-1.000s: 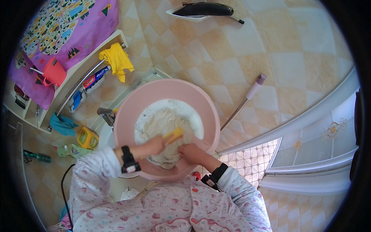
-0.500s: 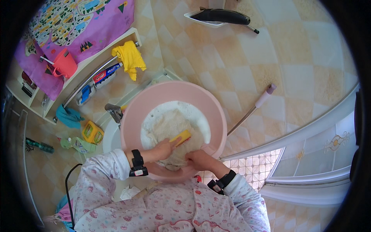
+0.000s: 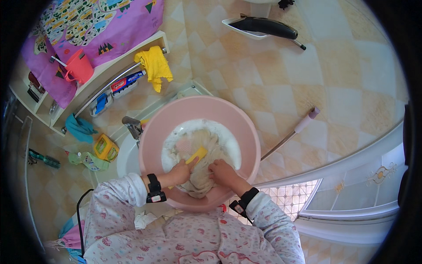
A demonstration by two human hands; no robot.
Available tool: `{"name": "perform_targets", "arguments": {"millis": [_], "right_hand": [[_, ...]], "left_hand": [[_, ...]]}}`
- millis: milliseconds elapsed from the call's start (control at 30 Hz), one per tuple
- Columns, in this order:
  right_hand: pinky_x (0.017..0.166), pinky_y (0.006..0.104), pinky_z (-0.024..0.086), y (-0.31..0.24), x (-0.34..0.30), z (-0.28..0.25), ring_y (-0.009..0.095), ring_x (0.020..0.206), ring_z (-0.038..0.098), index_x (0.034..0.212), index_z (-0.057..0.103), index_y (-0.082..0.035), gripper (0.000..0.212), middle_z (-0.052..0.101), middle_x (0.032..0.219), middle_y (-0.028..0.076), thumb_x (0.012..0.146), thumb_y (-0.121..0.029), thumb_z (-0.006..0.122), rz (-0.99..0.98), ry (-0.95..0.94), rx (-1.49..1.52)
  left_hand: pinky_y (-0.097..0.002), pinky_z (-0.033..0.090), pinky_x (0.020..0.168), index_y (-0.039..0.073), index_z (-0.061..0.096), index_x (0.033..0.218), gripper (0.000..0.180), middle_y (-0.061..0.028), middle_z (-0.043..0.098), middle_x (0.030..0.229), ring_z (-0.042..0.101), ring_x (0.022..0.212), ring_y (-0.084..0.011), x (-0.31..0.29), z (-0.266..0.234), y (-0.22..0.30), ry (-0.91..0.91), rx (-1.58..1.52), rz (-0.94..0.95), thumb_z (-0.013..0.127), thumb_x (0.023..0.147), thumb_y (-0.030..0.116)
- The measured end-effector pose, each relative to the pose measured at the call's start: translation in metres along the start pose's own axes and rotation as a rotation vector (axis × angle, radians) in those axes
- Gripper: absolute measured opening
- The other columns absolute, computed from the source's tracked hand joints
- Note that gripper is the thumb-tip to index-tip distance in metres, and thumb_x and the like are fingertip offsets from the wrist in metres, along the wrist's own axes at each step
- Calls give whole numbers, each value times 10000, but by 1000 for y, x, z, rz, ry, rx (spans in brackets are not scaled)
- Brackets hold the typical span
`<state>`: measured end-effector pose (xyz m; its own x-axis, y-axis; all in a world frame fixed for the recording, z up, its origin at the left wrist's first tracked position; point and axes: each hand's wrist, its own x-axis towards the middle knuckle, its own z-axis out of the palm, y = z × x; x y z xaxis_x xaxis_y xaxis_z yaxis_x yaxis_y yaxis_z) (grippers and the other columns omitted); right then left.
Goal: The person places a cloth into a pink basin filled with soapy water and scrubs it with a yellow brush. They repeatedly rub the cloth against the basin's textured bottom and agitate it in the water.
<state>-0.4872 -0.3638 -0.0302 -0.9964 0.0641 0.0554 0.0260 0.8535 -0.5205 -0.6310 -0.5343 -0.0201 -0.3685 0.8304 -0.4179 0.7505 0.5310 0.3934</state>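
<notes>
A beige wet cloth (image 3: 205, 180) lies bunched in white suds (image 3: 226, 141) inside a large pink basin (image 3: 239, 115). My left hand (image 3: 179, 172) is closed around a yellow scrubbing brush (image 3: 197, 155), which rests on the cloth; its bristles are hidden from here. To the right of the brush, my right hand (image 3: 223, 173) pinches the cloth with bent fingers. A ridged pink patch (image 3: 184, 145) shows beside the cloth at the left of the suds.
The basin sits over a white sink with a metal faucet (image 3: 132, 126) at its left. Nearby stand a yellow bottle (image 3: 105, 148) and a green bottle (image 3: 88, 161). A yellow cloth (image 3: 154, 68) hangs from the shelf rail. A metal pole (image 3: 303, 121) leans at the right.
The brush has shifted left and slightly toward me, turning steeper. My right hand has moved from the basin's near side inward onto the cloth. The cloth is bunched differently, exposing the ridged patch.
</notes>
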Motion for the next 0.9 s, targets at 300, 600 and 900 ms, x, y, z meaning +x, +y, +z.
{"name": "perform_targets", "arguments": {"millis": [300, 600, 900], "right_hand": [[746, 417, 442, -10, -10, 5, 347, 860, 541, 853, 503, -30, 142, 561, 835, 166, 740, -83, 571, -119, -135, 26], [737, 421, 434, -21, -7, 2, 351, 834, 547, 846, 487, -38, 117, 561, 831, 172, 780, -108, 554, -101, -188, 38], [750, 426, 452, -24, -4, 0, 354, 841, 567, 850, 515, -20, 99, 579, 825, 179, 780, -89, 499, -61, -189, -50]], "left_hand": [[-471, 476, 727, 338, 202, 1427, 664, -260, 463, 1080, 563, 920, -389, 81, -25, -42, 83, 132, -239, 466, 853, 133], [-498, 443, 809, 376, 190, 1421, 545, -241, 464, 1091, 540, 923, -430, 29, -13, -27, -39, 130, -9, 365, 921, 246], [-526, 464, 745, 214, 209, 1417, 625, -331, 508, 1038, 556, 909, -474, 131, -11, -48, 162, -124, -309, 437, 839, 159]]}}
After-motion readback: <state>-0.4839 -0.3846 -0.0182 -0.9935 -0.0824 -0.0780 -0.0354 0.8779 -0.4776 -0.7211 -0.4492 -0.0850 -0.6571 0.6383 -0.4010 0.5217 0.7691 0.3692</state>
